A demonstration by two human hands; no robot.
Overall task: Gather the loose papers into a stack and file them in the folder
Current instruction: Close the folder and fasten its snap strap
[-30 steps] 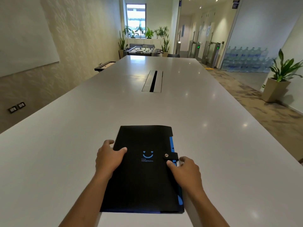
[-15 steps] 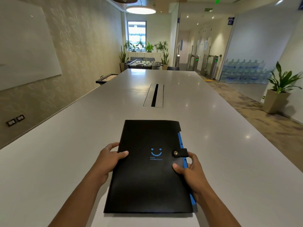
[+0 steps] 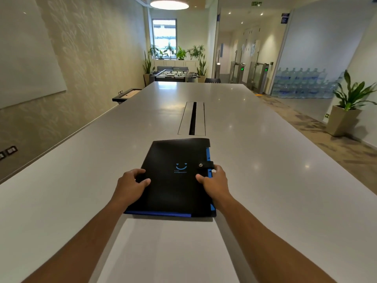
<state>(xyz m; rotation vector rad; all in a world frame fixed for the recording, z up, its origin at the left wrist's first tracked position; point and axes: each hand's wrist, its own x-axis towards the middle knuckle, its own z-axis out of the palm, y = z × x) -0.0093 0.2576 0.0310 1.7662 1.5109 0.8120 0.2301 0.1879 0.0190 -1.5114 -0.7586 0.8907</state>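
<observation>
A black folder (image 3: 175, 188) with a blue smile logo, blue inner edges and a snap strap lies closed on the long white table (image 3: 265, 180). My left hand (image 3: 130, 184) grips its left edge, thumb on the cover. My right hand (image 3: 216, 182) grips its right edge just below the snapped strap (image 3: 206, 165). Both arms reach far forward. A white sheet of paper (image 3: 167, 252) lies flat on the table between my forearms, just nearer to me than the folder.
A cable slot (image 3: 192, 118) runs along the table's middle just beyond the folder. A whiteboard (image 3: 26, 58) hangs on the left wall. A potted plant (image 3: 346, 111) and stacked water bottles (image 3: 302, 82) stand to the right, off the table.
Both hands have slid the closed folder away from me along the table, toward the cable slot. A white sheet now shows on the table in front of the folder.
</observation>
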